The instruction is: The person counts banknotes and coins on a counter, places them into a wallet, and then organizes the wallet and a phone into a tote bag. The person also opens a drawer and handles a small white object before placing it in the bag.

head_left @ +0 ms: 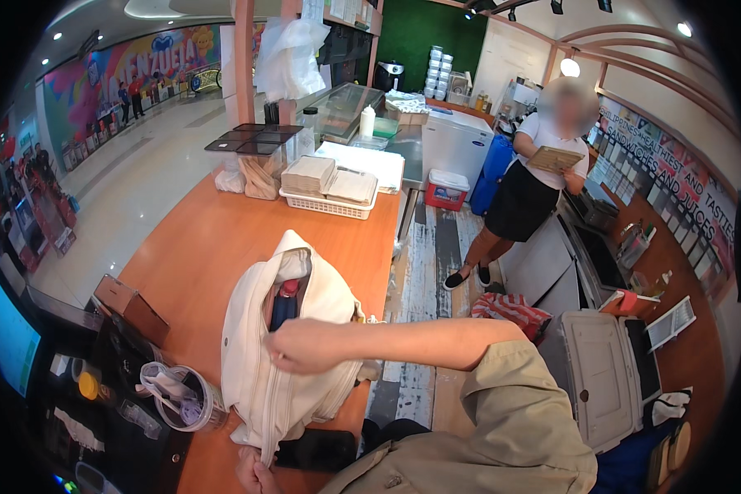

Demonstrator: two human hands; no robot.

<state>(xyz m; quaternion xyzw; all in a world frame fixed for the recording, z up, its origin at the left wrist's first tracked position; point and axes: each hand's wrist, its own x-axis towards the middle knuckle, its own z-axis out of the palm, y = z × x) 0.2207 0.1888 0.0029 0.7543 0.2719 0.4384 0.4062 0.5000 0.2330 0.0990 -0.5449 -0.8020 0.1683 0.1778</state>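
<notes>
A cream fabric bag [309,389] lies on the orange-brown wooden counter, its zipped opening gaping at the far end. Inside the gap show a dark blue item [283,310] with a red top and some pale cloth. My right hand [309,347] reaches across the bag, fingers pinched at the zipper line just below the gap; the zipper pull itself is hidden. At the bottom of the view, my left hand [254,472] grips the near end of the bag beside the zipper. A black smartphone [318,449] lies on the counter, partly beside the bag's near end.
Left of the bag stands a clear plastic tub [213,410] with utensils. A white basket of brown napkins [327,204] and lidded cutlery containers [260,170] sit farther back. A co-worker [552,154] stands to the right holding a clipboard. A monitor [6,327] borders the left.
</notes>
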